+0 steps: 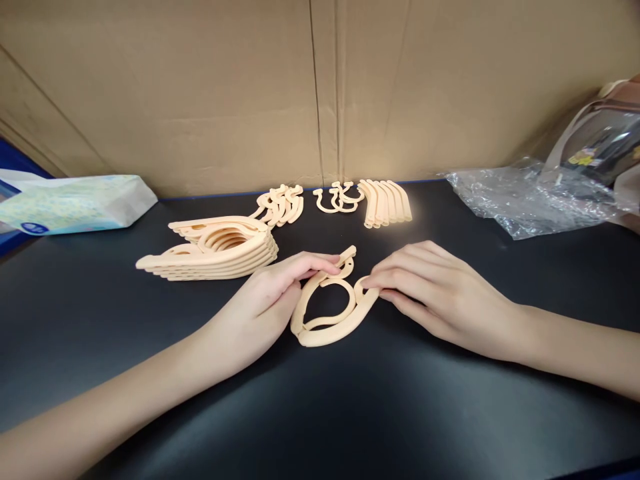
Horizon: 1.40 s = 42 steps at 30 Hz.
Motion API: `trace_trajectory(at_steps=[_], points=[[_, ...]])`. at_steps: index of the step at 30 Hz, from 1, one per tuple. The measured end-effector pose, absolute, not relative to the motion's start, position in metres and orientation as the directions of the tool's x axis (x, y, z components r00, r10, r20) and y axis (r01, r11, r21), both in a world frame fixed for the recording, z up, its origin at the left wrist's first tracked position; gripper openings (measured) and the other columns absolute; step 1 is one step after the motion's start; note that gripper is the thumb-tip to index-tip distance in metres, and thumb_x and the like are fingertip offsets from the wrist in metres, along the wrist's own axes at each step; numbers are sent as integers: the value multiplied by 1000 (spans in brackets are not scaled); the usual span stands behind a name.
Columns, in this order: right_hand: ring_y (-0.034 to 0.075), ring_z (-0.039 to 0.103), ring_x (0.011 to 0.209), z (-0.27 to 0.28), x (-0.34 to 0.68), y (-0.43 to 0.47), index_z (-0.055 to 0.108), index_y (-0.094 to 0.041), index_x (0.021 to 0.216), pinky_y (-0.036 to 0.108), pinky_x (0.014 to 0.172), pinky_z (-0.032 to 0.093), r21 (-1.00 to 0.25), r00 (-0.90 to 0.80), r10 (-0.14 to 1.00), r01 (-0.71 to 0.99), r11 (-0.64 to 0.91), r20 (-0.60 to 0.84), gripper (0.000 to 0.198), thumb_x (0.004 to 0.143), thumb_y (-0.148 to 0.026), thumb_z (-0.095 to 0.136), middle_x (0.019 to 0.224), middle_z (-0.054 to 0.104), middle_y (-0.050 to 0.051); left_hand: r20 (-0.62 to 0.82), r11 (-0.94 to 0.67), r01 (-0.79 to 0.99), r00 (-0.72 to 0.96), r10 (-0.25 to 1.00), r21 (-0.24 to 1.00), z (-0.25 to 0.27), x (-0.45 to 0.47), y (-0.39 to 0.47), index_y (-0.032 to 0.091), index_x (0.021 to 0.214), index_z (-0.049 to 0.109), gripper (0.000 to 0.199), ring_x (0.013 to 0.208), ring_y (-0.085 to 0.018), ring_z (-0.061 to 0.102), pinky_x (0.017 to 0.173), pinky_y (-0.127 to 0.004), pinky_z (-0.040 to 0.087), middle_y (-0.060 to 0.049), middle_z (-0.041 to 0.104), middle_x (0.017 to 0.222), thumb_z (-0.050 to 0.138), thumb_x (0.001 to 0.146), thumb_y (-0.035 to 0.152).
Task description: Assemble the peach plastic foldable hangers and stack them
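Observation:
A beige plastic folding hanger lies on the black table in front of me, its two arms folded close around the curved hook. My left hand is closed on the left arm, with the fingers stretched along its top and the thumb tucked underneath. At the other side, my right hand pinches the end of the right arm between thumb and fingers. Left of my left hand sits a neat stack of folded hangers of the same colour.
Loose hanger pieces, curved hooks and a row of hanger arms lie at the back. A tissue pack rests at left. Clear plastic wrap and a transparent bag are at right, before a cardboard wall.

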State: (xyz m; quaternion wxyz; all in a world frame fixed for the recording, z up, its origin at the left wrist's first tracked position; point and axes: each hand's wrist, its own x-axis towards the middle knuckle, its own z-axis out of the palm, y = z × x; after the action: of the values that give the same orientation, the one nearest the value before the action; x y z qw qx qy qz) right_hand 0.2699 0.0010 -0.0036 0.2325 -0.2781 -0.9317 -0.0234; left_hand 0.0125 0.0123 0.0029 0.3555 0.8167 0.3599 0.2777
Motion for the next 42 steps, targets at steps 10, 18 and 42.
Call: trace_trajectory(at_steps=[10,18,42], points=[[16,63,84,-6,272,4,58,-19,105,34,85,41,-135,-587,632,670,730,506,12,95,-16,51,99,71,2,275,-643,529,612,741,554,1,14,11,25,115,58,27,127,-23,51,109,-45,41,-6,53,137,48,92,15],[20,62,92,-1,271,3,59,-18,111,40,92,41,-172,-647,631,627,759,428,21,97,-31,51,101,69,6,275,-648,560,608,745,516,-2,12,9,26,119,56,31,131,-25,47,111,-49,38,-7,49,142,56,89,21],[20,60,94,2,277,8,56,-21,119,34,82,49,-566,-558,771,544,620,308,39,93,-49,54,104,66,6,316,-773,561,706,634,298,-1,16,-1,22,135,38,62,127,-26,52,109,-41,42,-9,56,134,68,84,42]])
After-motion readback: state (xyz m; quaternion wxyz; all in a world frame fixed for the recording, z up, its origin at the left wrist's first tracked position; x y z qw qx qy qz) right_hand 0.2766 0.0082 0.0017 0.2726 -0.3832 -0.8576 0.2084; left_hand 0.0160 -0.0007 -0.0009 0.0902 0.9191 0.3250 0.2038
